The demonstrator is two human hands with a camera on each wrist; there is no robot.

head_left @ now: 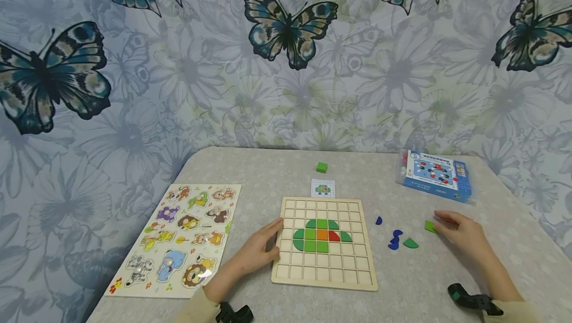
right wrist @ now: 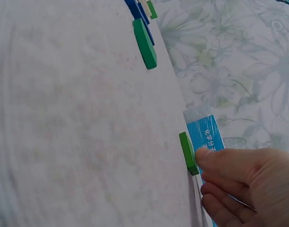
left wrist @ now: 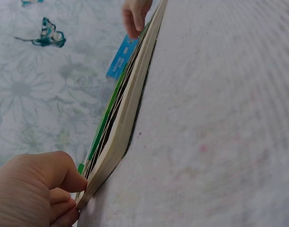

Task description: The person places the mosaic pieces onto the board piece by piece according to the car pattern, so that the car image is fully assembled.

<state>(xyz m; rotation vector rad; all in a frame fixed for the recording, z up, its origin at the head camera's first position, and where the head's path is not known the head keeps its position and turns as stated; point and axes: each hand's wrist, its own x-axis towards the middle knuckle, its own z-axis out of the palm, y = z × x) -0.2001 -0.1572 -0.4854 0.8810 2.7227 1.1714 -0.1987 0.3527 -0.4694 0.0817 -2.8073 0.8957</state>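
A wooden grid board lies mid-table, with green, orange and red pieces in its cells. My left hand rests against the board's left edge; thumb and fingertips touch it, also in the left wrist view. At the right, my right hand pinches a light green square block. The right wrist view shows the thumb on that block; the far fingertips are partly hidden. Nearer the board lie a dark green quarter-round piece and several blue pieces.
A small picture card lies just behind the board, with another green block beyond it. On the left is an animal puzzle board. A blue boxed set stands at the back right, before a butterfly-patterned wall.
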